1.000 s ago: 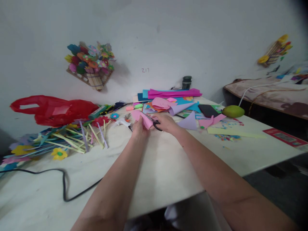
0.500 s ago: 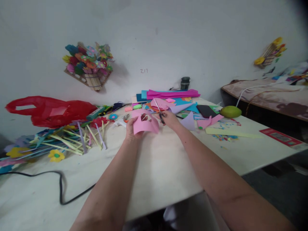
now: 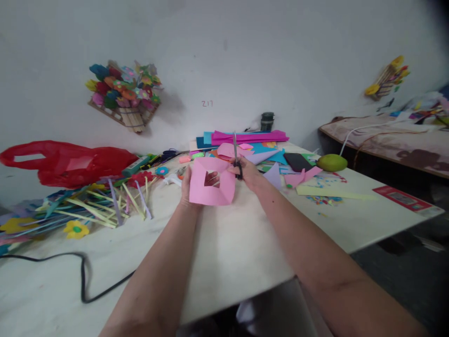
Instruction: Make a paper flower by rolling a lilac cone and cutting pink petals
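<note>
My left hand grips a pink paper sheet by its left side, with some fingers behind it. A roughly square hole is cut in the sheet's middle, and fingertips show through it. Black-handled scissors are in my right hand, their blades pointing up and away. The thumb and fingers of that hand are at the sheet's upper right edge, seemingly touching it. Beyond the sheet lie more pink paper and a lilac paper piece.
On the left are a red plastic bag, paper strips, a yellow paper flower and a black cable. A phone, a green fruit and paper scraps lie to the right. Magenta paper lies by the wall.
The pink sheet has been opened out flatter and faces me, its cut-outs now one squarish hole. The scissors have turned from leaning left to nearly upright, and my right hand has come to the sheet's edge.
</note>
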`<state>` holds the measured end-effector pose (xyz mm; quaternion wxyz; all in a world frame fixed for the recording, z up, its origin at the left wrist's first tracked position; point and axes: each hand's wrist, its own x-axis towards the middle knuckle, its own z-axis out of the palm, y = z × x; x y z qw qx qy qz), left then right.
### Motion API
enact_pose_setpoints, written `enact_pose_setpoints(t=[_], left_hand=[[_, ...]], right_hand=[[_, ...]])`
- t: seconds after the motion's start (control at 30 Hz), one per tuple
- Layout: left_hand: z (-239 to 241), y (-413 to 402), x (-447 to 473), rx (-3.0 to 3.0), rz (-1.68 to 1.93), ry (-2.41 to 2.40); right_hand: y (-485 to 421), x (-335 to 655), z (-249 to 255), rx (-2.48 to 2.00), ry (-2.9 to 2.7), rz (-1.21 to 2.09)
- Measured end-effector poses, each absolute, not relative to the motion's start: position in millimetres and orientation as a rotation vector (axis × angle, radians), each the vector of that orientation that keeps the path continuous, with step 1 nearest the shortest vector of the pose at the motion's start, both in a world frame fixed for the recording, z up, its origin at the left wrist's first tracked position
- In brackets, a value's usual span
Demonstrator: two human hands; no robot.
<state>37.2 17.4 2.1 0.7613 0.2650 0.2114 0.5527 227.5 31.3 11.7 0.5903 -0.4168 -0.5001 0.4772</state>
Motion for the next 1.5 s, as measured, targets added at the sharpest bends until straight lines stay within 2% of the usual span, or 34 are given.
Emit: enact_pose_setpoints(t=[0.23,0.4,0.7,0.97,1.1,1.33,1.5], left_hand=[[9,14,46,0.55,1.26,0.355],[7,9,50,0.601,1.263,0.31],[-1,17,72,0.613,1.205,0.622],[3,22,63,0.647,1.272,0.849],[6,18,53,0.764,1.184,0.873],[5,17,53,0.886,1.051,0.921],[4,25,46,0.689,1.178,0.844]], right_hand=[[37,222,10,-0.98,-0.927,0.894],[38,221,9,-0.936,-0.766,0.892],[40,213,3,-0.92,-0.669,0.86],[42,226,7,-0.973,-0.817,0.933],[41,243,9,-1.021,-0.965,0.985],[33,252,5,-0.959,-1.429,1.264],[44,250,0,-0.986,-1.288,1.076]])
